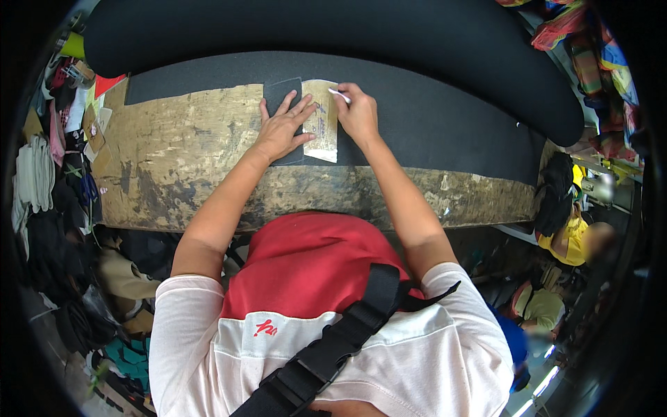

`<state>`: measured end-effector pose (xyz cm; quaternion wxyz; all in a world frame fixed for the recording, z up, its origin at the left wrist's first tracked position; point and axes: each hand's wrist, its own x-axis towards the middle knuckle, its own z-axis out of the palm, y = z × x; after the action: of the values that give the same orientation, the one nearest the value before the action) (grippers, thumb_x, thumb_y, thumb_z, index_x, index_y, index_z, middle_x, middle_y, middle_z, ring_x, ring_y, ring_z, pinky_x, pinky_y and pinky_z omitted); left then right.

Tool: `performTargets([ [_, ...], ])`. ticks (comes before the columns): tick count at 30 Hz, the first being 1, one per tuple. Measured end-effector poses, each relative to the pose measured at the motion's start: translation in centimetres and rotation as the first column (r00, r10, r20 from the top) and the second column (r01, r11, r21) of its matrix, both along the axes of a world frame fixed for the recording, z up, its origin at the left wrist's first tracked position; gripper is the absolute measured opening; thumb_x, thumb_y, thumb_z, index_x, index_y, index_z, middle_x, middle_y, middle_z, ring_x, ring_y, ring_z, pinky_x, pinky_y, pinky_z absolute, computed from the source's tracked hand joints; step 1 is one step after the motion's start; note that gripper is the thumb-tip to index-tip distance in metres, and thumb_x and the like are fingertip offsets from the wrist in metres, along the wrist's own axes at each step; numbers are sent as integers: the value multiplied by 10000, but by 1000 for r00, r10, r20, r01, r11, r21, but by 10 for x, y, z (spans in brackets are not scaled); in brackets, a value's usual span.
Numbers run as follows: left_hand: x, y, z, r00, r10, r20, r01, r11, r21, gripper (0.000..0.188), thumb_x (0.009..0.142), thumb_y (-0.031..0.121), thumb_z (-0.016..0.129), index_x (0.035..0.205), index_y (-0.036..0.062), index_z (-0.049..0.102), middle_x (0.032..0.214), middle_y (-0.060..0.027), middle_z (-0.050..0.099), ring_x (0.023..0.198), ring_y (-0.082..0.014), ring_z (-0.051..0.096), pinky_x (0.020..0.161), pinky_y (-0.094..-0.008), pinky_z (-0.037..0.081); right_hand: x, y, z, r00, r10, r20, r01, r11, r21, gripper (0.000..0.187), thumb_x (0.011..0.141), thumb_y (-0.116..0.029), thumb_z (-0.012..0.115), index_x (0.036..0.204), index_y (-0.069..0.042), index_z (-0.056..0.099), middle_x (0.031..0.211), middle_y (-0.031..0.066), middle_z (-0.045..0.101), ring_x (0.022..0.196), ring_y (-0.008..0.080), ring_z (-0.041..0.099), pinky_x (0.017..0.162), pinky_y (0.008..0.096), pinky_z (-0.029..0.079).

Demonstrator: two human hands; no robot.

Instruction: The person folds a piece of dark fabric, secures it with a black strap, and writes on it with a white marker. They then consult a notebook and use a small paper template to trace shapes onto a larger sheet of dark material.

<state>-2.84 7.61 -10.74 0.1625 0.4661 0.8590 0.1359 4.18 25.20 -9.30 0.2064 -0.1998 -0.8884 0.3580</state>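
Observation:
A brown pattern piece (321, 142) with a shiny surface and handwriting lies on black fabric (438, 125). My left hand (281, 133) rests flat with its fingers spread, the fingertips over the pattern's left edge and the palm on the fabric. My right hand (360, 117) pinches a short white marking stick (338, 94) at the pattern's upper right corner. Whether the stick is chalk or a pencil is too small to tell. To the left of the pattern, a pale drawn outline (283, 83) shows on the fabric, partly hidden by my left hand.
The fabric lies on a worn wooden table (167, 156), bare at the left and along the front edge. A thick black fabric roll (326, 28) spans the back. Folded cloths (33, 174) are piled at left, colourful fabrics (563, 28) at upper right. Other people (573, 236) sit at right.

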Motion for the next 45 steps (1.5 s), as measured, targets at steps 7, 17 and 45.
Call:
performTargets([
  [7, 1, 1, 4, 1000, -5, 18, 6, 999, -50, 626, 807, 501, 568, 1371, 289, 398, 1484, 58, 276, 1399, -198, 145, 1039, -656, 30, -60, -1, -6, 933, 116, 340, -151, 985, 78, 184, 773, -194, 616, 875, -55, 683, 807, 177, 662, 765, 349, 647, 734, 411, 510],
  [17, -1, 5, 15, 998, 7, 62, -3, 997, -77, 647, 761, 466, 639, 1346, 272, 444, 1478, 41, 290, 1391, -213, 172, 1044, -650, 63, -53, 17, 6, 982, 166, 87, -166, 986, -8, 148, 782, -165, 613, 827, -48, 692, 789, 170, 662, 782, 346, 645, 757, 425, 504],
  [45, -16, 62, 48, 996, 53, 69, -23, 923, -384, 759, 547, 291, 854, 1206, 152, 503, 1503, -129, 183, 1400, -279, 131, 1035, -689, 151, 58, -59, 19, 739, 338, 582, -389, 920, -41, 178, 789, -153, 562, 838, -30, 680, 820, 217, 648, 786, 355, 641, 742, 438, 508],
])
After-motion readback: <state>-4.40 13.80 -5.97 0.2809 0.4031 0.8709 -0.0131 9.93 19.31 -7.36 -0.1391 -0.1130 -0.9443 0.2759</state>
